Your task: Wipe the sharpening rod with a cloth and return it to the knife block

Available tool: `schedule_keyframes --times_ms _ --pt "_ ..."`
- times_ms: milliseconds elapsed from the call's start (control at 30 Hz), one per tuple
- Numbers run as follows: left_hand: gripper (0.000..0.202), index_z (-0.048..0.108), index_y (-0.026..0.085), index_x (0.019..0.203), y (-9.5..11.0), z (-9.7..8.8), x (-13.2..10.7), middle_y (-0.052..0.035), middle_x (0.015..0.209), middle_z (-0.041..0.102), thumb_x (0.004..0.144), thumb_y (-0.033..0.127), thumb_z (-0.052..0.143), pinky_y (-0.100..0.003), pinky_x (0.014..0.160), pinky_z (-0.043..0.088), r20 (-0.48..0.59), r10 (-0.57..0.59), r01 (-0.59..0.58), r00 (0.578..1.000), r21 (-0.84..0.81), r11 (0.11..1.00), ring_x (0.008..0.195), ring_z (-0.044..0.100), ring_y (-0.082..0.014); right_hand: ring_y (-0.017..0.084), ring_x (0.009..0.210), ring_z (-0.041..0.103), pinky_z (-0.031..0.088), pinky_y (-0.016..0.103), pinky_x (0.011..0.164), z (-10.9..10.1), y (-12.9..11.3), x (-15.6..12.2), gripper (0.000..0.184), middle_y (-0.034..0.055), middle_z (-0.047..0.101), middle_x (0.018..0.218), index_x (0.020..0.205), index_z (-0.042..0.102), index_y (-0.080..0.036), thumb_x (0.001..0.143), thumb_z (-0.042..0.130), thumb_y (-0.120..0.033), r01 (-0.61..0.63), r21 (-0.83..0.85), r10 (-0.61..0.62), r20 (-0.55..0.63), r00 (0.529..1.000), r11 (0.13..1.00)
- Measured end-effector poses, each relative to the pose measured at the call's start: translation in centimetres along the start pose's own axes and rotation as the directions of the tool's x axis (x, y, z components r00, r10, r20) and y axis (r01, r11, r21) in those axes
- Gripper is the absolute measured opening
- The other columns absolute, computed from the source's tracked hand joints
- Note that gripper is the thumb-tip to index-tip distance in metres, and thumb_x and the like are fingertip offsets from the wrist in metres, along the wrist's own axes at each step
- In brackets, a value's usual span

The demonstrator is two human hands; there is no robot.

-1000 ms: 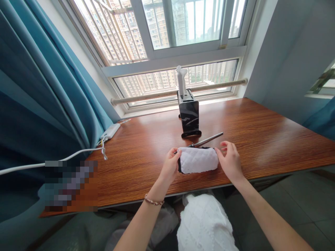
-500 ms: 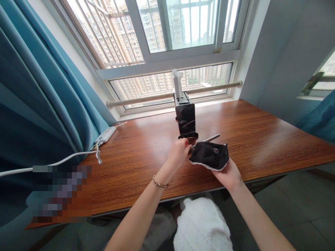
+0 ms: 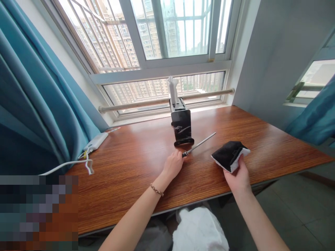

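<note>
My left hand (image 3: 173, 164) is closed around the black handle of a sharpening steel (image 3: 202, 142). The long grey rod points away to the right, just above the wooden table. In my right hand (image 3: 240, 177) is a black cloth (image 3: 227, 153) with a fluffy white underside; my fingers and thumb grip its right and lower edges, and it is partly folded. Beyond my left hand stands a glossy black holder (image 3: 182, 125) with slots on top. A white piece (image 3: 172, 89) sticks up out of it; I cannot make out what it is.
The brown wooden table (image 3: 131, 177) reaches back to the barred window (image 3: 167, 66). At the left, a white power strip (image 3: 96, 141) with a white cable lies by the blue curtain (image 3: 34, 87). The lower left corner is pixelated.
The cloth has come away from the steel and moved right with my right hand, tilting and folding. The rod is now uncovered in my left hand. The view has shifted slightly.
</note>
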State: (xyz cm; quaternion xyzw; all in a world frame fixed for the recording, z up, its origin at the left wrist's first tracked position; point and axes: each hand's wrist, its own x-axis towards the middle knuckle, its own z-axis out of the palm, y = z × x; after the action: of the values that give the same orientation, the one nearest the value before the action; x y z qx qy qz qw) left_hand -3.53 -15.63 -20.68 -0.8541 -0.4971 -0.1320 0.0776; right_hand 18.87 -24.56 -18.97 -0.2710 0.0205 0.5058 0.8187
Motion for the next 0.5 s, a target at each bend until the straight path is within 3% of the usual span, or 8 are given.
schedule_keyframes --times_ms 67,133,200,300,367,433,500 --pt "0.031 0.047 0.015 0.090 0.5 -0.6 -0.4 -0.0066 0.085 0.053 0.089 0.037 0.025 -0.027 0.060 0.039 -0.029 -0.033 0.031 0.999 -0.085 0.996 0.075 0.052 -0.0184 0.011 0.086 0.062 0.053 0.028 0.074 0.7 1.2 -0.7 0.019 -0.0070 0.068 0.090 0.094 0.062 -0.028 0.084 0.046 -0.030 0.035 -0.007 -0.035 0.072 0.997 0.999" --pt "0.033 0.046 0.016 0.090 1.2 -1.1 -0.8 -0.0064 0.085 0.054 0.089 0.039 0.022 -0.027 0.059 0.038 -0.030 -0.038 0.031 0.999 -0.194 0.981 0.072 0.053 -0.0172 0.013 0.083 0.063 0.052 0.029 0.073 1.9 3.2 -1.6 0.017 -0.0047 0.069 0.088 0.091 0.063 -0.025 0.080 0.050 -0.028 -0.004 -0.091 0.022 0.192 0.981 0.996" --pt "0.033 0.046 0.016 0.089 1.6 -1.7 -1.1 -0.0065 0.087 0.055 0.089 0.039 0.023 -0.026 0.061 0.038 -0.023 -0.011 0.003 1.000 -0.317 0.948 0.073 0.053 -0.0165 0.015 0.081 0.063 0.050 0.029 0.075 3.6 5.5 -2.3 0.016 0.0001 0.069 0.087 0.089 0.063 -0.019 0.076 0.057 -0.026 -0.056 -0.240 0.147 0.379 0.914 0.969" --pt "0.028 0.047 0.016 0.084 1.9 -2.1 -1.3 -0.0059 0.085 0.055 0.088 0.037 0.029 -0.026 0.065 0.039 -0.033 -0.024 0.004 0.999 -0.512 0.859 0.076 0.053 -0.0154 0.013 0.076 0.063 0.049 0.025 0.074 6.0 8.1 -1.7 0.022 0.0009 0.068 0.085 0.089 0.062 -0.018 0.068 0.067 -0.019 0.019 -0.331 0.148 0.472 0.869 0.944" --pt "0.030 0.045 0.016 0.075 1.9 -2.2 -1.1 -0.0035 0.074 0.053 0.087 0.039 0.031 -0.024 0.060 0.038 0.008 -0.085 0.068 0.996 -0.676 0.734 0.067 0.052 -0.0130 0.013 0.071 0.063 0.050 0.024 0.069 7.0 8.8 -0.1 0.024 0.0011 0.068 0.079 0.085 0.063 -0.016 0.062 0.071 -0.015 0.013 -0.370 0.181 0.486 0.855 0.929" --pt "0.036 0.039 0.017 0.068 1.8 -2.2 -0.8 0.0009 0.061 0.044 0.086 0.046 0.028 -0.022 0.047 0.033 0.172 -0.117 0.208 0.978 -0.841 0.499 0.049 0.044 -0.0093 0.014 0.064 0.063 0.050 0.023 0.062 7.5 8.6 2.2 0.022 0.0027 0.068 0.073 0.079 0.064 -0.013 0.059 0.073 -0.014 -0.015 -0.423 0.247 0.498 0.831 0.906" --pt "0.040 0.035 0.017 0.067 1.8 -2.0 -0.6 0.0044 0.056 0.035 0.083 0.053 0.025 -0.021 0.037 0.025 0.358 -0.061 0.362 0.932 -0.901 0.240 0.036 0.032 -0.0064 0.014 0.060 0.063 0.050 0.021 0.058 7.7 8.0 4.8 0.020 0.0044 0.069 0.071 0.075 0.064 -0.011 0.057 0.074 -0.013 -0.010 -0.455 0.259 0.489 0.833 0.891"
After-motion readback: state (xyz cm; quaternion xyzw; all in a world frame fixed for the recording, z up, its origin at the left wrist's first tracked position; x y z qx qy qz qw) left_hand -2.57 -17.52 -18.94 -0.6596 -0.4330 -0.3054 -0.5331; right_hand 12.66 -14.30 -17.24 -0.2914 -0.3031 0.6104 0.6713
